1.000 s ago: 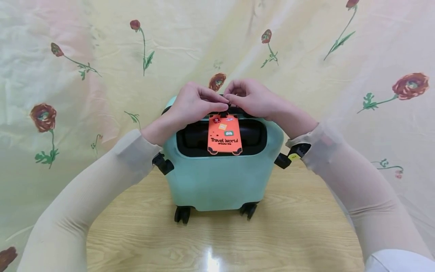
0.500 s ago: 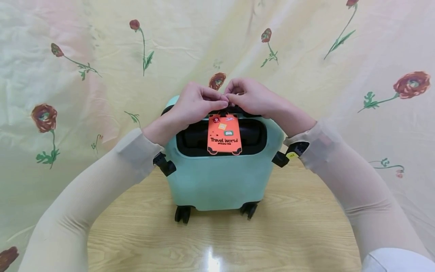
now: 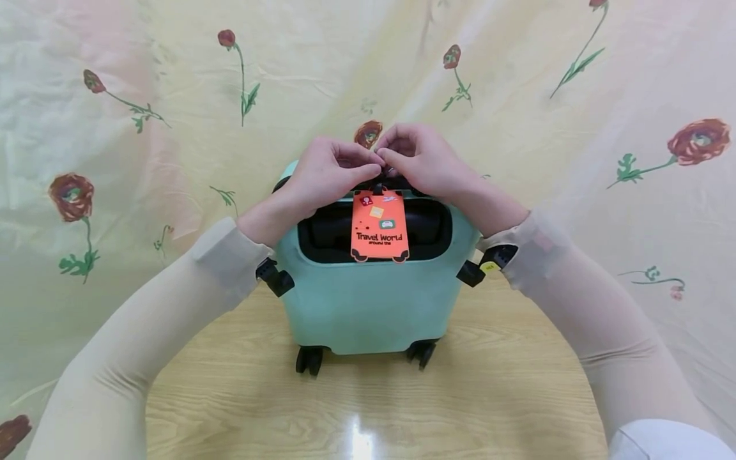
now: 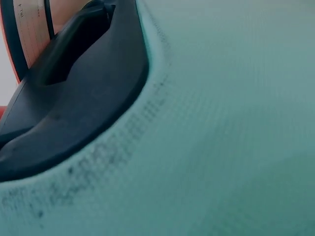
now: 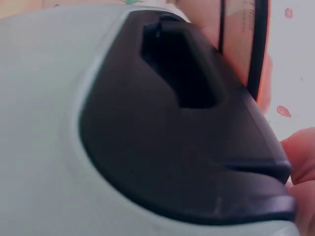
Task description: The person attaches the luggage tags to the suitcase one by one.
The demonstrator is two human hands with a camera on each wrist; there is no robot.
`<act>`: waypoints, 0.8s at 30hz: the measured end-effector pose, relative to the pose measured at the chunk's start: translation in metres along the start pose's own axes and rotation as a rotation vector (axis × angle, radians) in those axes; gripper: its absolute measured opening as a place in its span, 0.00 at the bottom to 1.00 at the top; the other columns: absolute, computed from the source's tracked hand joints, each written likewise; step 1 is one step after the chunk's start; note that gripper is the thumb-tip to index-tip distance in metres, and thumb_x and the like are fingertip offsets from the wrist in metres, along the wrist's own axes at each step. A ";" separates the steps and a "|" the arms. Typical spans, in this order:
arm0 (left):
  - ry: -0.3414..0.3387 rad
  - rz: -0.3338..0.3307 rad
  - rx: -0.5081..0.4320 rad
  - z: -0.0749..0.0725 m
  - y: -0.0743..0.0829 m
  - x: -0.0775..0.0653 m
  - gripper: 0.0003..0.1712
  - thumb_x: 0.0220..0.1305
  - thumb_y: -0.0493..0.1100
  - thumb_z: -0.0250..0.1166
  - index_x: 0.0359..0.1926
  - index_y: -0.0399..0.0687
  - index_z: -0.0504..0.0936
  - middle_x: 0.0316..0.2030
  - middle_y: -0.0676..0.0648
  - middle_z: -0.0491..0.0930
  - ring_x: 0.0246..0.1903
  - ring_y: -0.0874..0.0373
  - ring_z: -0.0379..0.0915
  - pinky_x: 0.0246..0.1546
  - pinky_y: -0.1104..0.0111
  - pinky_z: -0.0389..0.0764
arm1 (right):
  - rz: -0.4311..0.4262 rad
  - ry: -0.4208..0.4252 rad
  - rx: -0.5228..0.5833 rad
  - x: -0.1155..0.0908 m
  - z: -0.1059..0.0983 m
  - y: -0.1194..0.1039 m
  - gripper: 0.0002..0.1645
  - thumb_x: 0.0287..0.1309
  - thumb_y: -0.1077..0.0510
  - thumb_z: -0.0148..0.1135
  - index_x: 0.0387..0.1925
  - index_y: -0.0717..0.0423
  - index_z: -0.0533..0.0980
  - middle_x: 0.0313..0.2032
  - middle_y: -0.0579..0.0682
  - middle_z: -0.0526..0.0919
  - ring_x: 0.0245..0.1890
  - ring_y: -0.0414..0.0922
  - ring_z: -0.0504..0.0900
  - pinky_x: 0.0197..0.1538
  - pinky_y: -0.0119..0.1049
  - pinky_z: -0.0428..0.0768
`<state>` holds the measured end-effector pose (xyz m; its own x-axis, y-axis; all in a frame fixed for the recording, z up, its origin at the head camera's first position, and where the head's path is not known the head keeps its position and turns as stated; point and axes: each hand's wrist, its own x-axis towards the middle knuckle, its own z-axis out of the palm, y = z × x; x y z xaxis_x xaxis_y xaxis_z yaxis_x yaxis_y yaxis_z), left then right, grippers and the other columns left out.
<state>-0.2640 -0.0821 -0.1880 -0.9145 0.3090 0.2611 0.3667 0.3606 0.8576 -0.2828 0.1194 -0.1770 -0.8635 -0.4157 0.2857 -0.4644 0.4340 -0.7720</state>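
An orange luggage tag [image 3: 379,227] printed "Travel World" hangs in front of the black recess of a mint-green suitcase [image 3: 370,310] in the head view. Its short black strap [image 3: 377,188] runs up between both hands. My left hand [image 3: 328,174] pinches at the strap with thumb and index finger. From the other side, my right hand [image 3: 428,163] pinches there too, fingers curled; the exact grip is small and partly hidden. Both wrist views show the black carry handle [image 5: 162,132] of the suitcase close up, with the tag's lettered back [image 4: 29,32] beyond it.
The suitcase stands on black wheels [image 3: 309,360] on a wood-grain tabletop [image 3: 368,409]. A pale curtain [image 3: 322,70] with printed red flowers hangs close behind it. Small black cameras [image 3: 471,273] sit on both wrists, near the suitcase's sides.
My right hand has risen a little and shifted slightly left, its thumb and fingers higher above the strap. The left hand has moved only slightly. The tag and suitcase stay in place.
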 end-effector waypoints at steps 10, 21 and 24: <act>-0.014 -0.031 0.025 0.002 0.002 -0.001 0.14 0.75 0.44 0.68 0.55 0.45 0.91 0.52 0.44 0.90 0.52 0.57 0.81 0.53 0.66 0.85 | 0.069 -0.047 0.117 0.005 -0.005 0.007 0.11 0.73 0.60 0.65 0.51 0.61 0.85 0.37 0.44 0.91 0.39 0.42 0.85 0.47 0.28 0.83; -0.021 -0.041 0.055 -0.002 0.004 0.000 0.15 0.74 0.48 0.69 0.54 0.48 0.92 0.49 0.46 0.90 0.46 0.57 0.78 0.42 0.70 0.79 | 0.094 -0.023 0.108 0.004 -0.004 0.003 0.12 0.73 0.60 0.65 0.52 0.63 0.84 0.37 0.44 0.90 0.38 0.43 0.84 0.44 0.28 0.83; 0.004 -0.025 0.083 -0.003 0.004 0.000 0.13 0.72 0.47 0.72 0.51 0.47 0.93 0.46 0.45 0.92 0.45 0.57 0.82 0.45 0.69 0.83 | 0.093 -0.020 0.129 0.004 -0.005 0.005 0.12 0.72 0.61 0.66 0.51 0.63 0.85 0.36 0.43 0.91 0.36 0.42 0.84 0.43 0.29 0.84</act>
<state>-0.2627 -0.0831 -0.1831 -0.9243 0.2952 0.2420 0.3562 0.4396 0.8245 -0.2891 0.1241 -0.1765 -0.8969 -0.3946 0.1995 -0.3526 0.3658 -0.8613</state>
